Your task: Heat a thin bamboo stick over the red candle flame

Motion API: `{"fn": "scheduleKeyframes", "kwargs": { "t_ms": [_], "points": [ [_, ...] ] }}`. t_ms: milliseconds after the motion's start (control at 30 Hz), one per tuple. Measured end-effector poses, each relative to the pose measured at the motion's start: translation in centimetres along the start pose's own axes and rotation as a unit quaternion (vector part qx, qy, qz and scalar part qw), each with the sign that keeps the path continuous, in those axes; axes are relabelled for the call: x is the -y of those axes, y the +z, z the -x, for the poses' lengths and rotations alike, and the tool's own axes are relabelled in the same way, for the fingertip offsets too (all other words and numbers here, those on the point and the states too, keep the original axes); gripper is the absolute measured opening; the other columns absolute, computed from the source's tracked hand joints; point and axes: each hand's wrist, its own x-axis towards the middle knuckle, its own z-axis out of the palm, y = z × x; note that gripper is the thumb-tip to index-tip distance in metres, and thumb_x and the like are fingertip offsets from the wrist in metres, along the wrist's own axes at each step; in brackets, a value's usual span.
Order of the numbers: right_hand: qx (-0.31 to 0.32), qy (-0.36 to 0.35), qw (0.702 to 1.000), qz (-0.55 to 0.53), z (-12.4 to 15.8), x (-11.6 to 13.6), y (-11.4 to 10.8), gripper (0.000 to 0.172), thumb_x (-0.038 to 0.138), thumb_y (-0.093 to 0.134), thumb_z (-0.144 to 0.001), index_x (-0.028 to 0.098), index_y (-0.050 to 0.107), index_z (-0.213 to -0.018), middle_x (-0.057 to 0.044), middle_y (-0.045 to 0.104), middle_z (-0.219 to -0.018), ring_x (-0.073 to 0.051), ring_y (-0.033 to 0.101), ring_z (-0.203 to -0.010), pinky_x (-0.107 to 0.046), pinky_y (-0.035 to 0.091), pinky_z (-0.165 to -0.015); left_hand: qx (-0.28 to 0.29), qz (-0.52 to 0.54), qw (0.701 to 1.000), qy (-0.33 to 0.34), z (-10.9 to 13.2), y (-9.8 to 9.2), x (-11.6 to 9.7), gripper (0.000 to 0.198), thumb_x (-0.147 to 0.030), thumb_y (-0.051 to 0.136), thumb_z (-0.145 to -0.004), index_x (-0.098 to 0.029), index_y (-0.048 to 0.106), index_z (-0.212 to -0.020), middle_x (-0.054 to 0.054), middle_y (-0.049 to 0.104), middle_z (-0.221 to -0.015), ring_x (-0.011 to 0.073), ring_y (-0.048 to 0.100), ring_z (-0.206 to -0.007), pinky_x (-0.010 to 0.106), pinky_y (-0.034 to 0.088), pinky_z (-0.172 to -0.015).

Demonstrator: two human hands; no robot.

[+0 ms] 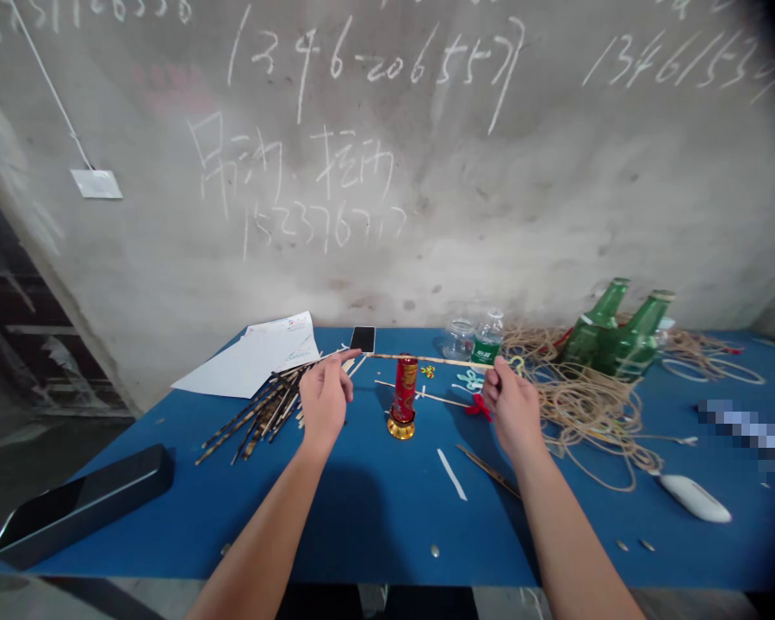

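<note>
Currently pinched between half-closed left hand and right hand: one thin wooden strip; more striped sticks heaped at nine o'clock.

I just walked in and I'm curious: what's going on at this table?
A person is holding a thin, pale wooden strip roughly level between two bare hands, the left hand at one end and the right hand at the other, above a blue table. Beside the left hand lies a pile of slim, dark-mottled sticks; beside the right, a loose tangle of tan twine. A red cylinder on a gold base stands below the strip.
</note>
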Motion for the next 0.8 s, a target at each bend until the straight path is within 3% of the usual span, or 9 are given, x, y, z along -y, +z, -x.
{"fn": "scheduleKeyframes", "kwargs": {
  "t_ms": [500,800],
  "points": [
    [0.02,0.003,0.999,0.032,0.58,0.21,0.59,0.055,0.07,0.079,-0.081,0.021,0.057,-0.069,0.006,0.038,-0.054,-0.008,0.03,-0.045,-0.021,0.02,-0.038,-0.002,-0.015,1.0,0.002,0.02,-0.11,-0.18,0.062,-0.033,0.041,-0.103,-0.027,0.051,-0.042,0.004,0.055,-0.047,0.0269,0.074,-0.114,0.032,0.051,-0.095],
    [0.034,0.01,0.999,0.041,0.83,0.14,0.9,0.057,0.072,0.078,-0.08,0.02,0.059,-0.069,0.006,0.039,-0.054,-0.007,0.03,-0.046,-0.021,0.021,-0.04,-0.022,-0.009,1.0,-0.018,-0.01,-0.17,0.27,0.06,-0.04,0.043,-0.102,-0.026,0.052,-0.044,0.006,0.059,-0.05,0.0272,0.076,-0.102,0.028,0.054,-0.072]
  ]
}}
